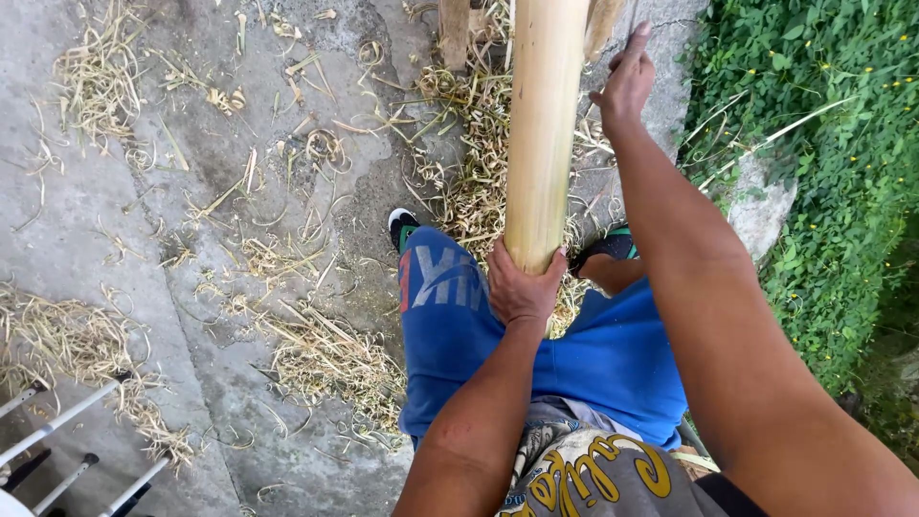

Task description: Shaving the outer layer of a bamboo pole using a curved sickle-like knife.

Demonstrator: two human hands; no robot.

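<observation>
The ground is a grey concrete floor (86,230), rough and cracked, lit by even daylight with no hard shadows. Pale dry shavings (325,354) lie strewn over it in loose heaps, thickest toward the middle and along the left edge. Along the right edge runs a bank of green leafy plants (823,115) dotted with small yellow flowers, with a grey stone (761,206) at its foot. White metal legs (57,450) show in the lower left corner.

Pale yellow bamboo pole (544,124), blue shorts (613,354), grey concrete floor (77,220), green leaves (823,144).
</observation>
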